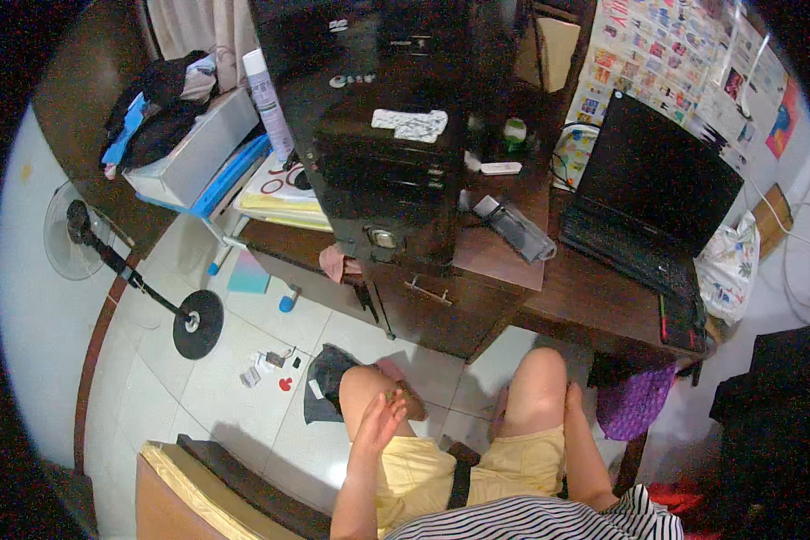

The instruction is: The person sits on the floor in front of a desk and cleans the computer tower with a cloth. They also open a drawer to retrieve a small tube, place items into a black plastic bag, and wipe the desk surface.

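Observation:
My left hand (383, 418) is raised over my left knee, palm turned partly up and fingers bent. A tiny dark spot shows at its fingertips; whether it is a held object is unclear. My right hand (572, 395) lies along the outer side of my right knee, its fingers mostly hidden by the leg. On the tiled floor beyond my left knee is a dark grey bag (324, 371) with a white tag. Left of it lie a small red piece (285, 384), a black piece (297, 362) and a grey packet (249, 377).
Ahead stands a dark wooden desk (601, 304) with an open laptop (655, 169), a clear plastic case (520, 233) and a black boxy unit (385, 182). A pedestal fan (199, 324) is at left. A padded chair (175, 493) stands behind left; purple cloth (634, 405) hangs at right.

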Demonstrator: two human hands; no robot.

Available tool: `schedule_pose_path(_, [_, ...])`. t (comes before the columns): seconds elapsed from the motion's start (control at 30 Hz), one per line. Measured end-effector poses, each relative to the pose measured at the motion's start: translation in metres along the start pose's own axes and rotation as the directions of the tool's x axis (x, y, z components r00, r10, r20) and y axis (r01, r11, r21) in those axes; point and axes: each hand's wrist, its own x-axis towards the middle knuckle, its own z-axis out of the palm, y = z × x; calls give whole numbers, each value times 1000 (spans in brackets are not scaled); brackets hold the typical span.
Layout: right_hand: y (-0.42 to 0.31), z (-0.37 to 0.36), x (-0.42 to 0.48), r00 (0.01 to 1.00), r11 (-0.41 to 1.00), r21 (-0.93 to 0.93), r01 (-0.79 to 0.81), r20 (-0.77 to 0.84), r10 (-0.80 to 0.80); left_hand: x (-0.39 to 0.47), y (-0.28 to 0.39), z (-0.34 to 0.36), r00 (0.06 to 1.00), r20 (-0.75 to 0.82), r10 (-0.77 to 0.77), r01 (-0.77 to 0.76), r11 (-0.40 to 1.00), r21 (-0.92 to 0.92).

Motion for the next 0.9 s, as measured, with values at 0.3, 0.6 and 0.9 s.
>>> schedule_pose_path(0.3, [-297,9,-136,482,598,643,479,377,-791,-4,3,-10,999,29,13,-13,1000,4])
schedule_pose_path(0.6, [-519,84,-170,82,-43,624,780,-171,-982,-10,6,0,999,26,43,-43,999,2])
schedule_pose_path(0.9, [-600,119,-180,199,81,955,286,23,-980,-6,5,-13,997,82,-2,6,999,-47])
